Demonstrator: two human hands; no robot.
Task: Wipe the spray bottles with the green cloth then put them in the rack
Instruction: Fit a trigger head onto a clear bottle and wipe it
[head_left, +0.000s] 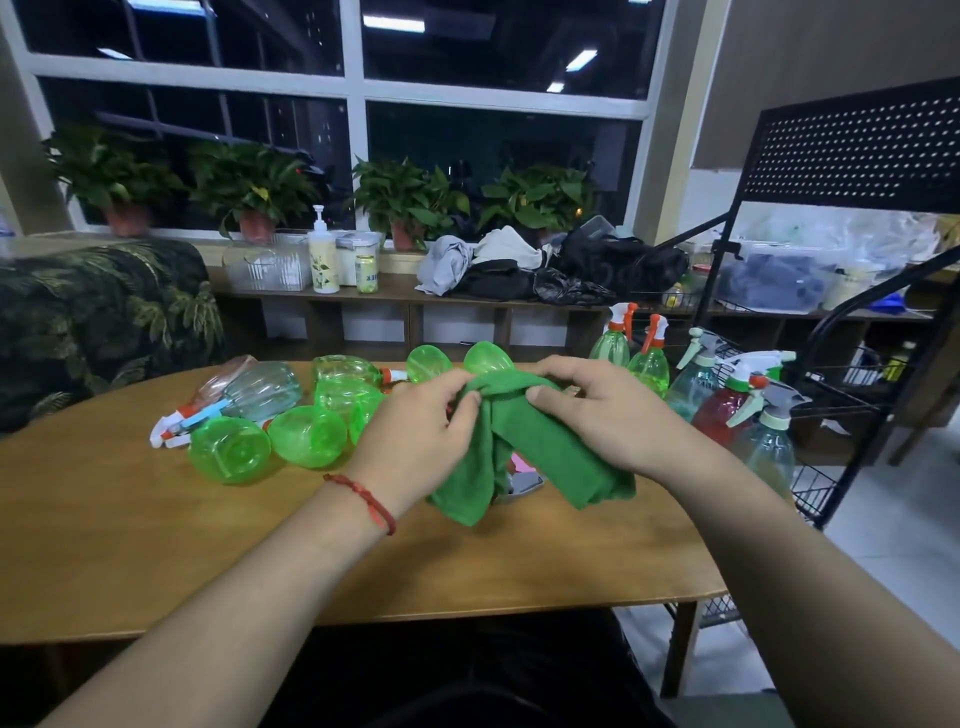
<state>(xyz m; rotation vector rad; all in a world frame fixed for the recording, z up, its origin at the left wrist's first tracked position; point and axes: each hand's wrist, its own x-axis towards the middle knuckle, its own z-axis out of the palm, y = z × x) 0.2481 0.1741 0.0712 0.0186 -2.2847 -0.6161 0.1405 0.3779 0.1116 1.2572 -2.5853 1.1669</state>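
Now both hands grasp the green cloth (540, 447) above the counter (156, 545): my left hand (415, 431) pinches its bunched top, my right hand (597, 415) grips alongside. Green spray bottles (228, 449) lie tipped at left; upright bottles (722, 415) stand at the black rack (852, 156), right.

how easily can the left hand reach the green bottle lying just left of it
Probably yes: the green bottle lies close with nothing between, but the left hand grips the green cloth and must release it first.
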